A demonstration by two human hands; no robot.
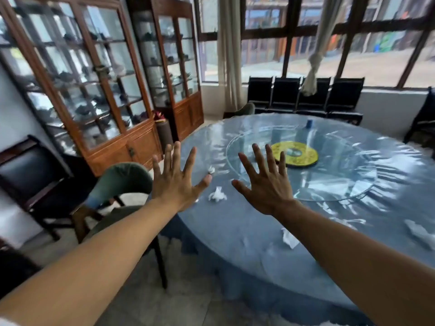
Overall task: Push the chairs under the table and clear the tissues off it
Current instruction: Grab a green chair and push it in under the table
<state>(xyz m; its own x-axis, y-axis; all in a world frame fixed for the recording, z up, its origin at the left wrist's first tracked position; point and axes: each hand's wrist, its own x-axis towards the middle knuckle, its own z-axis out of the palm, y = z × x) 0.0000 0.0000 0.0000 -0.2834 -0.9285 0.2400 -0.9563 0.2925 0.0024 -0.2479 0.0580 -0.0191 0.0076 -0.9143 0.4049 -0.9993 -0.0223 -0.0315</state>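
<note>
Above the round blue plastic-covered desk (235, 231), you are holding your left hand (175, 182) and right hand (267, 187) spread wide and empty; a crumpled white tissue (217, 195) is lying between them, the green curved-back chair (117, 182) standing just left.

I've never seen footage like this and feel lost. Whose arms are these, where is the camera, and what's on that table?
There is no machine here. A person wears a camera on the head, so you look down their own arms. The left hand and right hand are spread open above the table edge and hold nothing. The round table has a blue cloth under clear plastic. On it lie crumpled tissues, one between the hands, and a glass turntable. A green chair stands pulled out on the left.
</note>
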